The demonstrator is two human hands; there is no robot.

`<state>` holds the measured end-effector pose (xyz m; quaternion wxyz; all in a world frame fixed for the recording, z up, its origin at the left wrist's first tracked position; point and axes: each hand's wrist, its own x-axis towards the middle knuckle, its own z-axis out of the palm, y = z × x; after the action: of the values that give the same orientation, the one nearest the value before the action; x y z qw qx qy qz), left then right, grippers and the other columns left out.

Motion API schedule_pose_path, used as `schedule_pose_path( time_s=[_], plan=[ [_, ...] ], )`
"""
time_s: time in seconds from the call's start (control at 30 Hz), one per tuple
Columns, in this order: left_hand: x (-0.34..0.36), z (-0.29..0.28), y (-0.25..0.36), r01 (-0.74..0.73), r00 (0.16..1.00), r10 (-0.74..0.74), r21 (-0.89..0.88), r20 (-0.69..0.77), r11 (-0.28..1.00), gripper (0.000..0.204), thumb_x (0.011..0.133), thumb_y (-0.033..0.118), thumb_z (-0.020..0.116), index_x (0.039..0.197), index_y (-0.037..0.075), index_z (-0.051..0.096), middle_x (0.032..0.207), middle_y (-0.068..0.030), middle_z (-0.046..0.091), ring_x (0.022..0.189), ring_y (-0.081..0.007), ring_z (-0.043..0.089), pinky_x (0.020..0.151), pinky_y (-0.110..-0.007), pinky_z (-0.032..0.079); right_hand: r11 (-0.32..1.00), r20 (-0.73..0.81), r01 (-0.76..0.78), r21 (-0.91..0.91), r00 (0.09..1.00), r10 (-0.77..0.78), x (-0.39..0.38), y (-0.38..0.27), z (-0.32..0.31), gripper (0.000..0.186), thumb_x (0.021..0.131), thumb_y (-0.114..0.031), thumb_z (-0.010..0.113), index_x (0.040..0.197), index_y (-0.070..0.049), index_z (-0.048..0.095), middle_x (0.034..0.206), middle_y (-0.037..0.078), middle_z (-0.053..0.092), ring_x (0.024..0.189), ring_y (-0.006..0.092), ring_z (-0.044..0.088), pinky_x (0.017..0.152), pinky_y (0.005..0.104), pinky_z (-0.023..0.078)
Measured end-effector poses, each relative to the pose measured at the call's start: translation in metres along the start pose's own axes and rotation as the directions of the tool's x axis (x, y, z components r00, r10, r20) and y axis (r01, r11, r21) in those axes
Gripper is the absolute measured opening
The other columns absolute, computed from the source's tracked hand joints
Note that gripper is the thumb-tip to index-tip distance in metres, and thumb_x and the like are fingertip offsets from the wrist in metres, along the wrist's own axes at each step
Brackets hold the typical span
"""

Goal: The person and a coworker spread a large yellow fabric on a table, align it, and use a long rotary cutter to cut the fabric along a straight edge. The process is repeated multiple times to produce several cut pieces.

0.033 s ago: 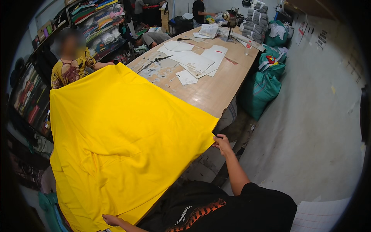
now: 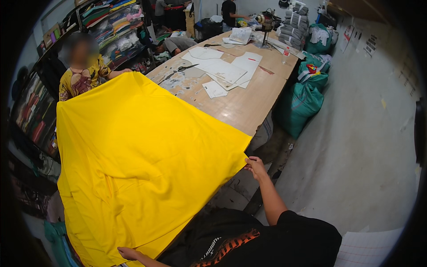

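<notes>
A large, rippled sheet of yellow fabric [image 2: 147, 160] is stretched over the near end of the wooden table [image 2: 249, 107]. My right hand [image 2: 254, 165] pinches its edge at the near right corner. Low in the picture, my left hand [image 2: 126, 252] is closed on the fabric's lower edge. Across the fabric at the upper left, a co-worker [image 2: 80, 75] in a patterned yellow top holds its far edge with a raised hand [image 2: 124, 72]. Beyond the fabric lie black scissors [image 2: 187, 67] and white paper pattern pieces [image 2: 222, 71].
Packed fabric shelves [image 2: 115, 31] line the left. At the table's far end stand a cutting machine [image 2: 267, 26], a bottle [image 2: 286, 54] and another worker [image 2: 228, 15]. Stacked grey bundles [image 2: 293, 29] and green sacks [image 2: 298, 107] stand along the right wall [image 2: 356, 155].
</notes>
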<state>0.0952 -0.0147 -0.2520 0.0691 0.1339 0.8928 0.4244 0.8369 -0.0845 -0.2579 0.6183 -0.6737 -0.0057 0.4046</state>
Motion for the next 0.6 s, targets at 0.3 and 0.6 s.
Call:
schedule_pose_path(
  time_s=[0.3, 0.6],
  plan=[
    [0.003, -0.022, 0.026, -0.557, 0.817, 0.523, -0.095, -0.243, 0.825, 0.051, 0.109, 0.035, 0.041, 0.126, -0.009, 0.062, 0.127, -0.0257, 0.064, 0.115, -0.0379, 0.062, 0.103, -0.039, 0.047, 0.985, 0.126, 0.169, 0.020, 0.977, -0.170, 0.004, -0.020, 0.015, 0.015, 0.095, -0.012, 0.063, 0.108, -0.005, 0.059, 0.089, 0.007, 0.066, 0.078, 0.0181, 0.067, 0.070, 0.0323, 0.058],
    [-0.043, -0.046, 0.035, -0.206, 0.964, 0.142, -0.288, -0.227, 0.935, 0.051, 0.107, 0.033, 0.042, 0.124, -0.012, 0.061, 0.121, -0.0261, 0.066, 0.105, -0.0365, 0.063, 0.092, -0.038, 0.049, 0.499, 0.054, 0.409, -0.764, 0.811, -0.582, 0.007, -0.023, 0.044, 0.035, 0.091, -0.024, 0.069, 0.118, -0.004, 0.060, 0.103, 0.015, 0.067, 0.097, 0.0319, 0.065, 0.086, 0.0414, 0.051]
  ],
)
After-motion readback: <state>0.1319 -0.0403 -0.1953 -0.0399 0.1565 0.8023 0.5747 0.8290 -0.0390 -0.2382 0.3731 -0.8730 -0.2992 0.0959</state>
